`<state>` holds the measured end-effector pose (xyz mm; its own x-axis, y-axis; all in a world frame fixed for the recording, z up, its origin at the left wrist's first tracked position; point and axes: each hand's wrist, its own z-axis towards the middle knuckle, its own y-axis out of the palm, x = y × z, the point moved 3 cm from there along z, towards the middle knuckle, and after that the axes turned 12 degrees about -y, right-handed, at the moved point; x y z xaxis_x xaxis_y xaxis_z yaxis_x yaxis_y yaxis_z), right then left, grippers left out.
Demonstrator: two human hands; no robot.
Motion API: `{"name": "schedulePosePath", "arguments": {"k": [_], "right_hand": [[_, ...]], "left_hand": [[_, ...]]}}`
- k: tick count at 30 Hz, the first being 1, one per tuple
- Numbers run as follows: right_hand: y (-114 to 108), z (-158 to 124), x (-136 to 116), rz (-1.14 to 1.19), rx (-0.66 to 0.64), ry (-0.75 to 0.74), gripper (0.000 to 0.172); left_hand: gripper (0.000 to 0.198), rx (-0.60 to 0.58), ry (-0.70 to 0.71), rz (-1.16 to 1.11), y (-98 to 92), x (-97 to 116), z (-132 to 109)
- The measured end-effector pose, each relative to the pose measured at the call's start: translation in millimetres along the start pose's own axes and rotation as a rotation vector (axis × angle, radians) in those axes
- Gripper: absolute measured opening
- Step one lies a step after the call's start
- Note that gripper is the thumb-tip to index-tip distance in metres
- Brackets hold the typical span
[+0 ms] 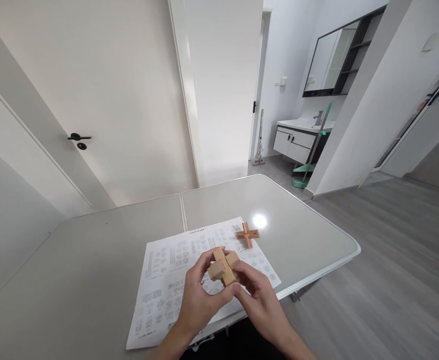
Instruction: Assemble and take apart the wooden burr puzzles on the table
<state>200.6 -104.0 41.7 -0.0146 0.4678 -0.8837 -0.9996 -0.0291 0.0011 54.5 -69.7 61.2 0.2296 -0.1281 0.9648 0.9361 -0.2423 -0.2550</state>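
Note:
Both my hands hold a light wooden interlocking puzzle (224, 266) above the near edge of the table. My left hand (198, 295) grips it from the left, fingers curled round the blocks. My right hand (259, 295) pinches it from the right side. A second, smaller wooden cross-shaped puzzle piece (247, 234) lies on the far right corner of a printed instruction sheet (167, 280), apart from my hands.
The sheet lies on a grey folding table (84, 260) with a centre seam and a rounded right corner (349, 245). A white door with a black handle (79, 137) stands behind it. A bathroom with vanity (298, 137) and a green broom (309, 155) opens at back right.

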Motion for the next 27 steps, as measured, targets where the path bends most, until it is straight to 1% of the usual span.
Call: {"name": "schedulePosePath", "arguments": {"k": [5,8,10,14,18,24,27], "right_hand": [[-4.3,1.2,0.8,0.014,-0.015,-0.001,0.014],[-6.4,2.2,-0.3,0.0,-0.021,-0.006,0.013],[-7.5,2.6,-1.0,-0.017,-0.022,-0.017,0.013],[-9.4,1.4,0.2,-0.066,-0.021,-0.041,0.012],[-10.1,0.6,3.2,-0.092,-0.028,-0.04,0.013],[-10.6,2.6,1.4,-0.094,-0.025,-0.04,0.013],[-10.7,4.1,-0.5,-0.097,-0.025,-0.04,0.015]], "left_hand": [[0.056,-0.097,0.006,0.002,-3.2,3.5,2.9],[0.063,-0.139,0.0,0.015,-6.3,6.2,3.2],[0.065,-0.142,-0.006,0.021,-8.2,7.5,3.1],[0.059,-0.124,0.0,0.051,-10.3,9.4,3.9],[0.058,-0.132,0.01,0.07,-11.0,9.4,5.8],[0.061,-0.162,-0.017,0.088,-13.6,2.4,7.4],[0.059,-0.143,0.006,0.075,-18.4,0.2,8.1]]}}
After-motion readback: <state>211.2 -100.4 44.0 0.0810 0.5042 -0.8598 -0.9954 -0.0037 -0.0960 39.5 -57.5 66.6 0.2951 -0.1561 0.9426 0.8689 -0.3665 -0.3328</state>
